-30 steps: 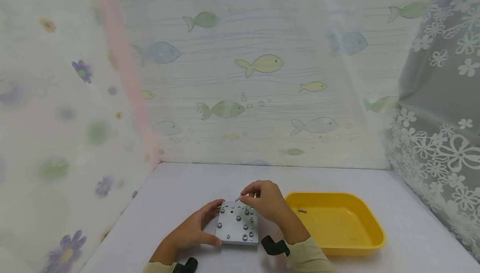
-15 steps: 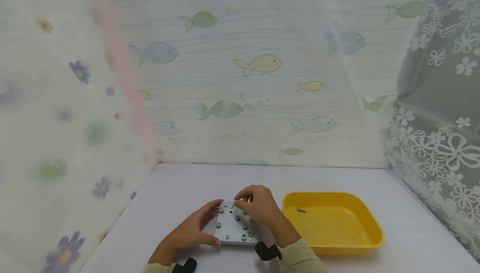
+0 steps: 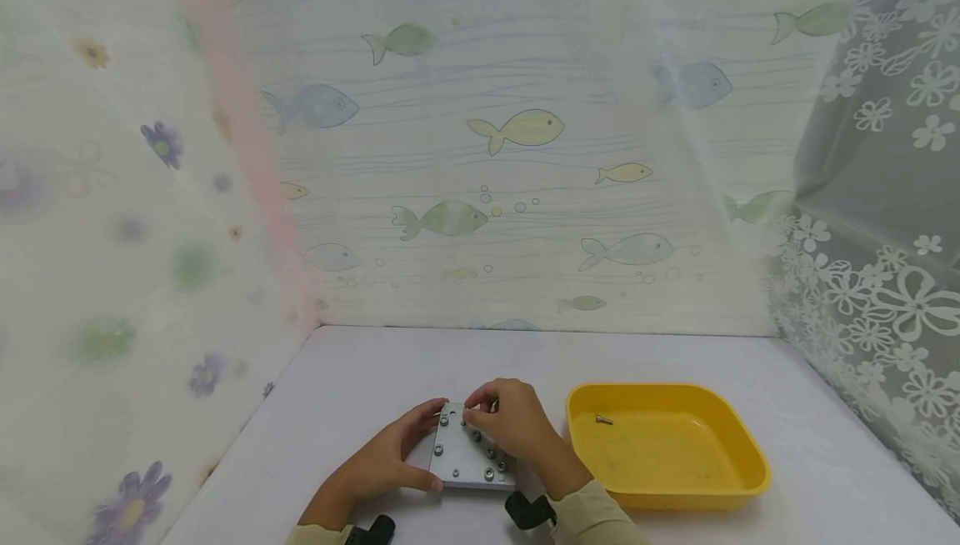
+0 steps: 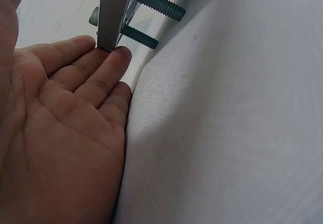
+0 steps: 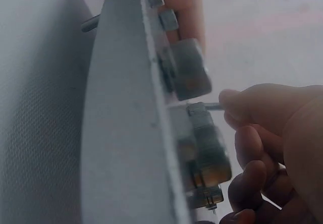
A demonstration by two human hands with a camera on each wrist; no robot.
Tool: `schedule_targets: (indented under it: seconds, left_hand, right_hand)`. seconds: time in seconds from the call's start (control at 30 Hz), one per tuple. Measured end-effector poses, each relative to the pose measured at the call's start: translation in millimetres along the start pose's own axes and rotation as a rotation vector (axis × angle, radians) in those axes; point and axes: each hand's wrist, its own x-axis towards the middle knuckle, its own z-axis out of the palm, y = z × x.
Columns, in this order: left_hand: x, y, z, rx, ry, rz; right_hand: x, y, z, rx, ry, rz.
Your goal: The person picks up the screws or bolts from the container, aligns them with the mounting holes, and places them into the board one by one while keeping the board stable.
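Observation:
A thick silvery metal plate point(image 3: 468, 457) with several socket-head screws in its top lies before me. My left hand point(image 3: 386, 457) holds its left side, thumb at the front corner and fingers at the back. In the left wrist view, threaded screw ends point(image 4: 160, 4) stick out beneath the plate. My right hand point(image 3: 517, 420) is over the plate's back part, pinching a thin metal screw point(image 5: 214, 106) between thumb and forefinger. In the right wrist view the screw's shaft shows between the fingertips and the heads on the plate; whether it sits in a hole is hidden.
To the right stands a yellow plastic tray point(image 3: 675, 499), with one small screw point(image 3: 603, 420) lying in its back left part. White cloth covers the table point(image 3: 360, 387). Curtains printed with fish and flowers hang behind and at both sides.
My right hand has moved left and slightly nearer, bringing the pinched screw from above the plate's back edge down over its top. The left hand and the plate stay put.

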Motion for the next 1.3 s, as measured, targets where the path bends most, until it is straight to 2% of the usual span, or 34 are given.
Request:
schedule_targets:
  seconds: [0.7, 1.3]
  left_hand:
    - [0.5, -0.4, 1.2, 0.017, 0.005, -0.012]
    - [1.6, -4.0, -0.7, 0.000, 0.002, -0.004]
  right_hand:
    - [-3, 1, 13, -0.118, 0.028, 0.004]
    - [-2, 4, 16, -0.148, 0.035, -0.011]
